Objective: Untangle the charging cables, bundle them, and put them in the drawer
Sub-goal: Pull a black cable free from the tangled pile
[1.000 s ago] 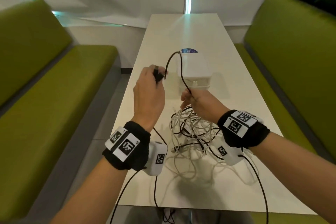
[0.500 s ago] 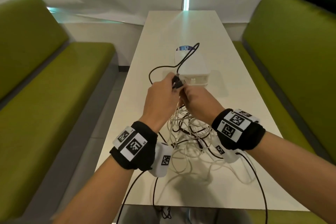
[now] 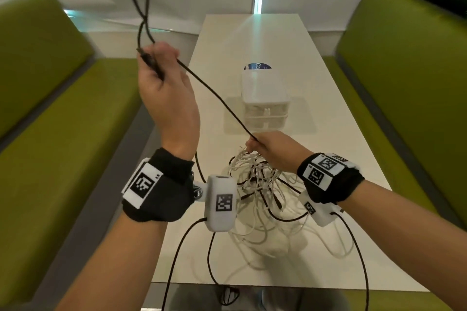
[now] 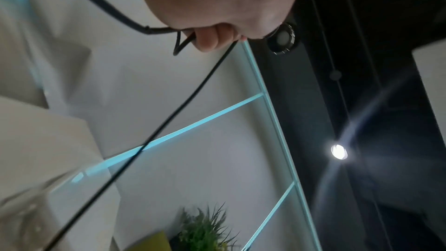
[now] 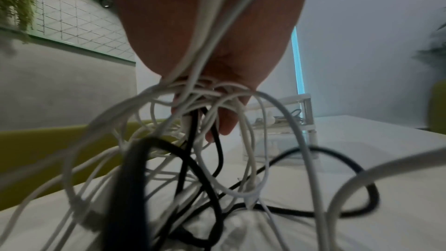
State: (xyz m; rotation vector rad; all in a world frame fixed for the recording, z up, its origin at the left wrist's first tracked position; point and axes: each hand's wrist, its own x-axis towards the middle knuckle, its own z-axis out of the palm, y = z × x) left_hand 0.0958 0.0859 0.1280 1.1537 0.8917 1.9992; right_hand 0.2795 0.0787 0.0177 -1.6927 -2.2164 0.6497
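My left hand (image 3: 161, 70) is raised high at the left and grips a black cable (image 3: 214, 94) with a loop of it rising out of the top of the view; in the left wrist view the black cable (image 4: 183, 98) runs from the curled fingers (image 4: 210, 39). The cable stretches taut down to my right hand (image 3: 267, 149), which grips the top of a tangle of white and black cables (image 3: 262, 189) on the white table (image 3: 328, 134). In the right wrist view the fingers (image 5: 224, 121) hold the tangle (image 5: 205, 150) bunched above the table. The small clear drawer unit (image 3: 264, 98) stands behind the hands.
Green benches (image 3: 63, 134) (image 3: 404, 70) flank the narrow table on both sides. A blue round sticker (image 3: 257, 66) lies behind the drawer unit. Black wrist-camera leads (image 3: 177, 255) hang over the table's near edge. A wall stands at the far end.
My left hand has gone from beside the right hand up and to the left, drawing the black cable out of the tangle into a taut line. The right hand stays on the tangle.
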